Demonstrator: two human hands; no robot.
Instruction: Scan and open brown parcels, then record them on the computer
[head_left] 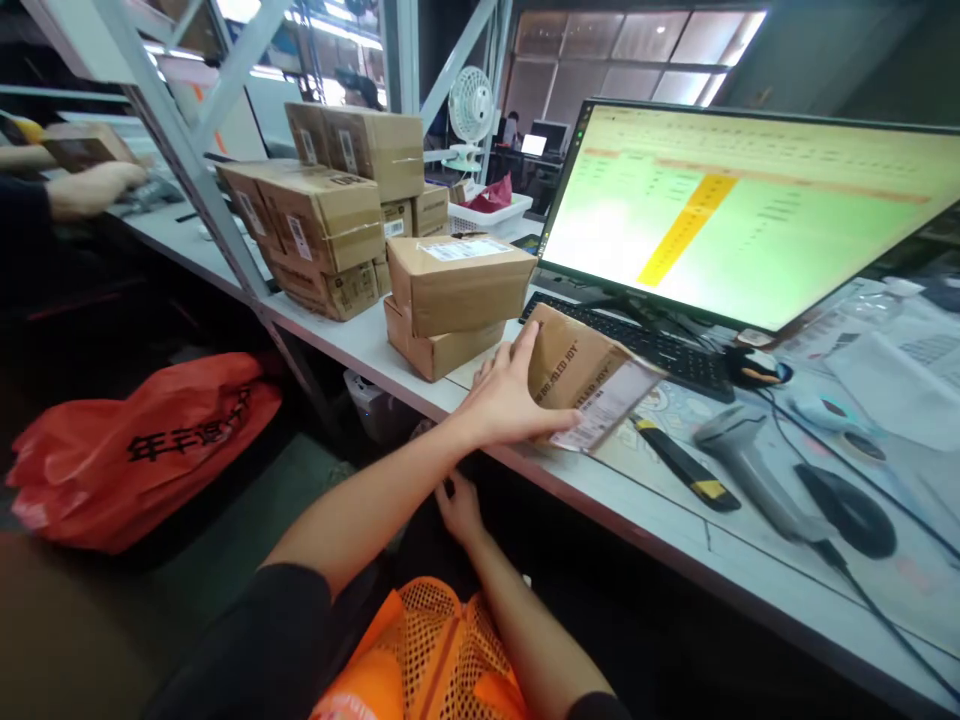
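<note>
Kraft mailer (pixel 581 375) tilted at the bench (pixel 360 345) front edge, just in front of the keyboard (pixel 637 345), white shipping label (pixel 606 405) toward camera. Left hand (pixel 499 395) on the mailer's left edge: grip spread wide, thumb (pixel 531 335) at upper edge, fingers (pixel 544 432) at lower edge, pinching it between them. Right hand (pixel 459 510) below the bench edge, fingers loose and apart, holding nothing visible, in front of the orange mesh vest (pixel 427 650).

Just left of the mailer: two stacked kraft cartons (pixel 457 285), top one labelled. Behind them, a larger pile of cartons (pixel 322 220) on the bench, and a white basket (pixel 487 212) with red plastic inside. Right side: monitor (pixel 712 215) showing a spreadsheet with a yellow column, black-and-yellow utility knife (pixel 686 465), handheld barcode scanner (pixel 739 465), and mouse (pixel 847 510) on a printed desk mat (pixel 660 420).

Orange plastic bag (pixel 135 450) on the floor, left of the bench. Co-worker's hand (pixel 94 188) at far left, just under a carton (pixel 86 145); can't tell whether it holds it. White fan (pixel 471 105) in the background.
</note>
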